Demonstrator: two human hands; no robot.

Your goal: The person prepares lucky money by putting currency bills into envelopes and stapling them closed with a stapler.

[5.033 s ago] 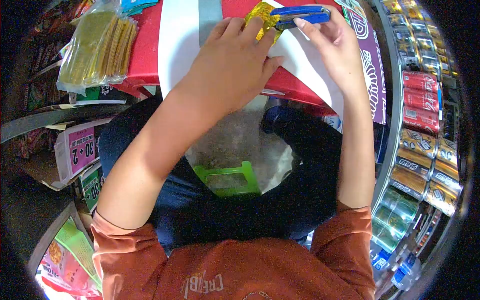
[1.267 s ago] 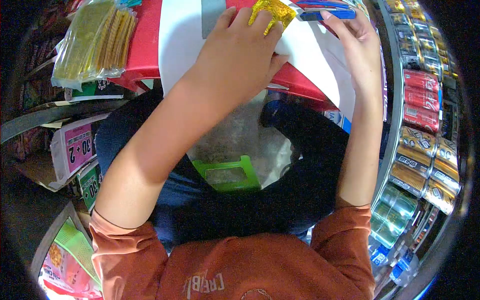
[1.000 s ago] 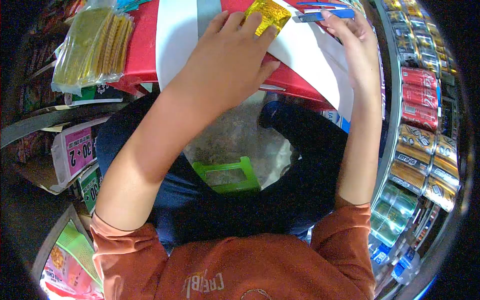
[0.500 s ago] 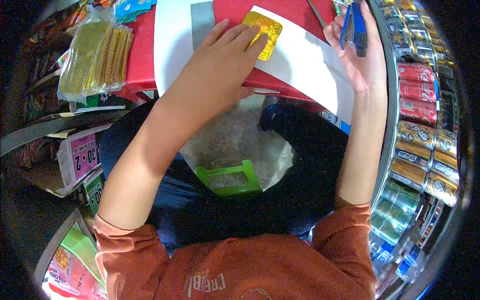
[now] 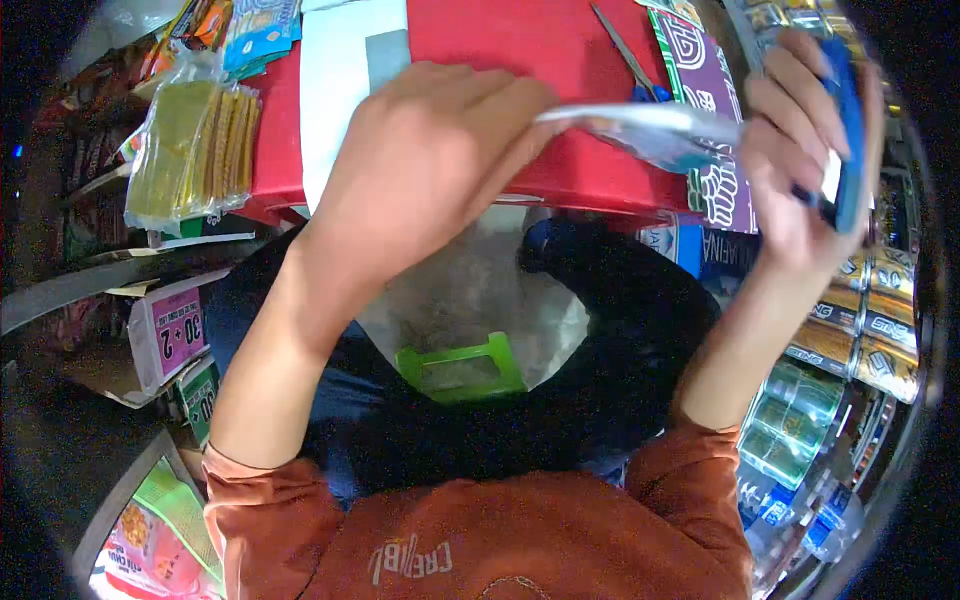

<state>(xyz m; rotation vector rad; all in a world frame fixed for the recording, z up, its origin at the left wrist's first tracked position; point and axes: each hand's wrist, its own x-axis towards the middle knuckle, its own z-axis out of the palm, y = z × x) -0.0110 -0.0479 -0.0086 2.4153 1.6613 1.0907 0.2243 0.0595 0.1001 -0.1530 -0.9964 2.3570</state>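
Observation:
My left hand [image 5: 440, 150] is closed on one end of a white paper strip [image 5: 665, 120], its fingertips hidden behind the hand. The strip is lifted off the red table [image 5: 500, 50] and seen nearly edge-on, running across to my right hand [image 5: 795, 140]. My right hand is wrapped around a blue stapler [image 5: 850, 150], held upright at the table's right side, and the strip's far end reaches its fingers. Another white strip [image 5: 335, 130] with a grey patch [image 5: 387, 58] lies left of my left hand. The gold packet does not show now.
Scissors [image 5: 635, 65] lie at the back right beside a purple printed sheet [image 5: 715, 150]. Plastic-wrapped gold packets [image 5: 185, 150] and blue packets [image 5: 262, 38] sit at the left. Drink cans [image 5: 885, 330] are stacked on the right. A green plastic stool [image 5: 465, 365] stands between my legs.
The white strip has come up off the table, uncovering the scissors and purple sheet. My right hand with the stapler has shifted right and turned. The gold packet has gone from view.

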